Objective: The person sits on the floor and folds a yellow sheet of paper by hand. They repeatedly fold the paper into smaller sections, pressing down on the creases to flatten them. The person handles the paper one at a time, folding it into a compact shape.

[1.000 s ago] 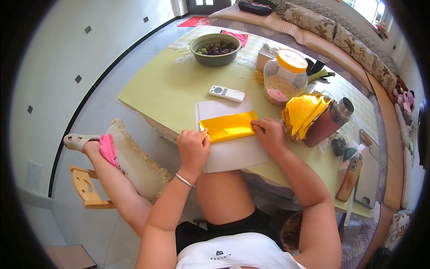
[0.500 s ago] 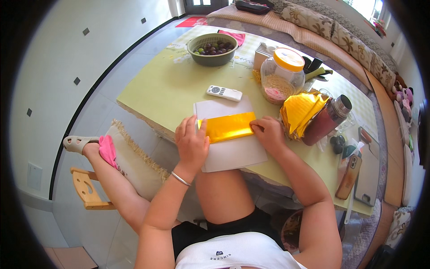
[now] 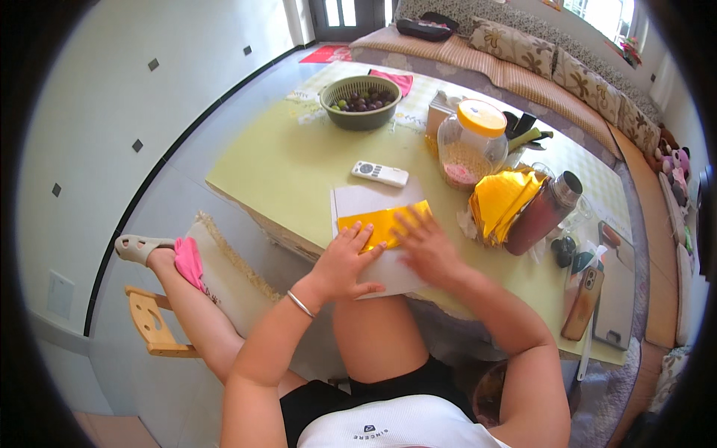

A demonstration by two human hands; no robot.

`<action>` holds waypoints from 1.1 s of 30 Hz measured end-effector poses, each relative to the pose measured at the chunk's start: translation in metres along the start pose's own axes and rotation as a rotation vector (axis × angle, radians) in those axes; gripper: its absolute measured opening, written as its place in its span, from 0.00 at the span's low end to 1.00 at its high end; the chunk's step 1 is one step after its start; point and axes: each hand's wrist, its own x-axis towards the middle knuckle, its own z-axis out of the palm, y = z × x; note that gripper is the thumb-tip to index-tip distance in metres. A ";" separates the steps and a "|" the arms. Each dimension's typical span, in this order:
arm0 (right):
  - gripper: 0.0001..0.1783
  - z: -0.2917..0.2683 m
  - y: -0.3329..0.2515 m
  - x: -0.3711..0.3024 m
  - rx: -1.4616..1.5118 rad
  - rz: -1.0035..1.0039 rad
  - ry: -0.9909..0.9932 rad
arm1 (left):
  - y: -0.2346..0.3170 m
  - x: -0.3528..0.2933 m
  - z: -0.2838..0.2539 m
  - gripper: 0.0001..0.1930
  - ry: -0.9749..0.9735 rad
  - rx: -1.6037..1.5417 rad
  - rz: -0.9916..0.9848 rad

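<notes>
A folded strip of shiny gold paper (image 3: 385, 222) lies on a pale sheet (image 3: 357, 196) near the table's front edge. My left hand (image 3: 342, 257), a silver bangle at its wrist, rests with spread fingers on the strip's left lower part. Over the right part lies my right hand (image 3: 429, 245), its fingers apart and a little blurred by motion; whether it presses on the paper or hovers I cannot tell. To the right, a stack of gold folded paper (image 3: 504, 201) leans by a dark red thermos flask (image 3: 544, 214).
Beyond the sheet lies a white remote control (image 3: 379, 174). Farther back stand a colander of grapes (image 3: 361, 104) and a clear jar with a yellow lid (image 3: 472, 142). A phone in a brown case (image 3: 582, 305) lies at the right, and a wooden stool (image 3: 158, 321) stands at the left.
My hands have left the strip's two ends and come inward onto its face. The right hand has moved left and opened out; the left has moved right and flattened.
</notes>
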 end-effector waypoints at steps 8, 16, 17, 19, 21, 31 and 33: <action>0.58 -0.013 -0.014 -0.017 0.123 0.012 -0.400 | 0.005 -0.021 0.005 0.48 -0.097 0.127 -0.126; 0.51 -0.048 -0.004 -0.014 0.207 0.147 -0.491 | 0.004 -0.067 0.005 0.46 -0.066 0.126 -0.257; 0.48 -0.047 0.000 -0.012 0.235 0.176 -0.492 | 0.005 -0.069 0.005 0.45 -0.061 0.103 -0.268; 0.44 -0.053 0.014 -0.016 0.273 0.237 -0.494 | 0.006 -0.065 0.003 0.42 -0.033 0.054 -0.285; 0.29 -0.056 0.017 -0.016 0.342 0.320 -0.383 | 0.000 -0.062 0.002 0.38 0.021 0.025 -0.290; 0.20 -0.006 0.033 -0.010 0.873 0.456 0.126 | -0.025 0.011 0.004 0.23 0.401 -0.050 -0.490; 0.25 0.008 0.039 -0.012 1.033 0.551 0.074 | -0.044 0.018 0.006 0.25 0.299 -0.163 -0.506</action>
